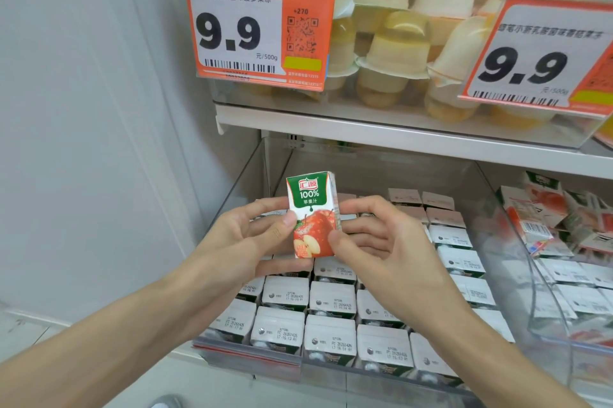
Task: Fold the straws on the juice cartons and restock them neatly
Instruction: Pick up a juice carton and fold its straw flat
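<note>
A small apple juice carton (311, 205), green on top with a red apple below, stands upright in mid-air above the shelf bin, its front facing me. My left hand (252, 235) pinches its left edge, thumb on the front and fingers behind. My right hand (374, 238) holds its lower right corner with the thumb on the front. The straw is hidden on the carton's back. Below, several rows of the same cartons (328, 304) stand upright with their white tops showing in a clear plastic bin (517, 261).
A second clear bin to the right holds several juice cartons (547, 218) lying jumbled. The shelf above (365, 132) carries jelly cups (394, 52) and two orange 9.9 price tags (252, 32). A white wall (83, 142) is on the left.
</note>
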Available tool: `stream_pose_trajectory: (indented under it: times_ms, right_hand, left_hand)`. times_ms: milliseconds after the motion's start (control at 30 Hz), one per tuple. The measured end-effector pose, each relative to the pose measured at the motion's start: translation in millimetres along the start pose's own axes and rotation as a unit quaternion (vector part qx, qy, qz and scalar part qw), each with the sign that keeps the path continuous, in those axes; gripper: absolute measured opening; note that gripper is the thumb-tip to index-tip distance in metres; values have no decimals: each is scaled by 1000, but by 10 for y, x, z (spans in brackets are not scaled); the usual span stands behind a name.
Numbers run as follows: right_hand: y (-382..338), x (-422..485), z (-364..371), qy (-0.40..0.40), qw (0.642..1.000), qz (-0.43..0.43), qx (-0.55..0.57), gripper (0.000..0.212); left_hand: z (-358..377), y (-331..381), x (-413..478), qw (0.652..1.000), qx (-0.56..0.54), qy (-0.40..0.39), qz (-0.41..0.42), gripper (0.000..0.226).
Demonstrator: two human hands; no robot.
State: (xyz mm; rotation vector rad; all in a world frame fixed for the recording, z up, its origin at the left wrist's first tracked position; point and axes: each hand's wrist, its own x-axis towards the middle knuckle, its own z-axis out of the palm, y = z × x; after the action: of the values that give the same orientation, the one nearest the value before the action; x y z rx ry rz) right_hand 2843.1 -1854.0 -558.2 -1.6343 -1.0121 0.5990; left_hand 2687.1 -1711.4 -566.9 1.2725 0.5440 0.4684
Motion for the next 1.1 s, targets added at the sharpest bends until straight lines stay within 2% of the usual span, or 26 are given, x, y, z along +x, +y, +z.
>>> stream_pose_trajectory:
  times_ms: [200,367,500,600,667,767,967,1100]
  right_hand:
    - [-5,4,-7,5,1000,-5,-1,29]
    - [-11,-7,12,-59,998,-11,-5,50]
    - [-6,-4,39,-34,999,-24,1,39]
    - [-20,3,-6,-32,999,-20,10,40]
    - [-29,4,-34,-36,999,-8,31,48]
    - [-11,17,-60,-41,997,20,54,61]
    - [-23,21,-44,-99,994,30,42,33]
    - [-33,7,-22,-116,992,17,53,33]
  left_hand:
    - [15,16,0,1000,6,-1,7,40]
    - [66,8,-38,1000,18,-4,25,45]
    - [89,15,-54,999,1,-32,19,51]
    - [73,29,-56,997,-8,-78,8,47]
    - [54,27,-49,995,-7,-96,8,49]
    - [30,23,-29,998,6,-66,14,60]
    - [46,52,-31,999,47,22,-5,53]
    - [71,67,-63,998,41,20,-31,52]
